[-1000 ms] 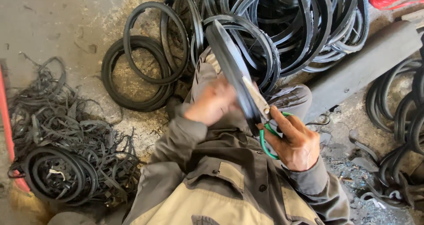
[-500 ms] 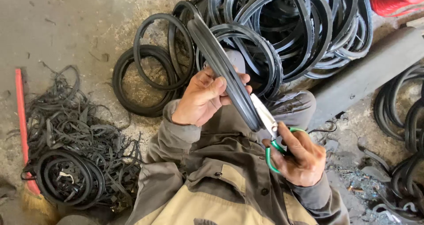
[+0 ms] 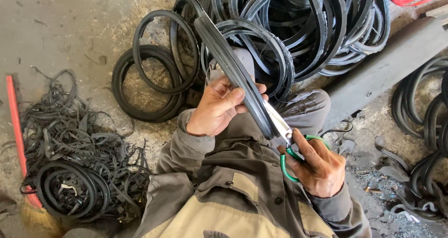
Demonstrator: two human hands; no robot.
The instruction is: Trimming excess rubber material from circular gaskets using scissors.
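While the left hand (image 3: 217,109) grips a black rubber strip (image 3: 233,72) with its fingers clamped round it, the right hand (image 3: 319,168) holds green-handled scissors (image 3: 287,140), fingers closed through the loops, blades meeting the strip's lower end above the lap. Rubber rings (image 3: 298,32) are heaped on the floor (image 3: 60,28) ahead, and scraps (image 3: 70,144) lie to the left.

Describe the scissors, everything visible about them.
The scissors have bright green looped handles and pale metal blades. The right hand grips them with fingers through the loops. The blades point up and left, against the lower end of a black rubber strip that the left hand holds above the person's lap. How far the blades are open cannot be told.
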